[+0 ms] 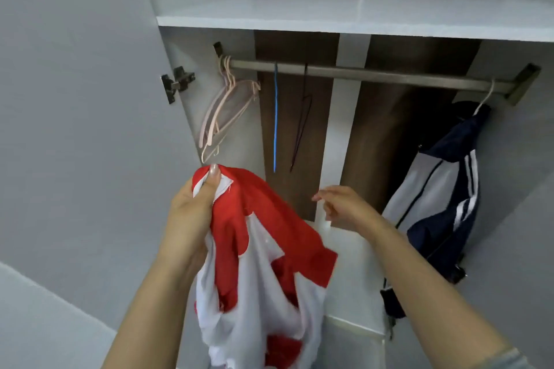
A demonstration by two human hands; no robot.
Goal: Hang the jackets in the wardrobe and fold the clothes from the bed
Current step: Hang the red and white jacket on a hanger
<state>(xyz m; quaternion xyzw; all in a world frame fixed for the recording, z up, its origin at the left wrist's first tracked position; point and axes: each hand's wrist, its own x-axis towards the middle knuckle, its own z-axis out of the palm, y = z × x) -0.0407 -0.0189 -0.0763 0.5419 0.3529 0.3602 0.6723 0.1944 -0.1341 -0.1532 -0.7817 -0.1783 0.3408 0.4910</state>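
My left hand (192, 207) grips the top of a red and white jacket (263, 263), which hangs bunched below it in front of the open wardrobe. My right hand (341, 207) is raised beside the jacket, fingers loosely spread, holding nothing. Above runs the metal rail (374, 76). A few pale pink hangers (227, 105) hang at its left end, then a blue hanger (275, 120) and a dark hanger (302, 123) seen edge-on. A navy and white jacket (440, 204) hangs on a white hanger at the rail's right end.
A white shelf (329, 16) spans the wardrobe above the rail. The open wardrobe door (75, 99) stands at the left with its hinge (177, 84). The rail between the dark hanger and the navy jacket is bare.
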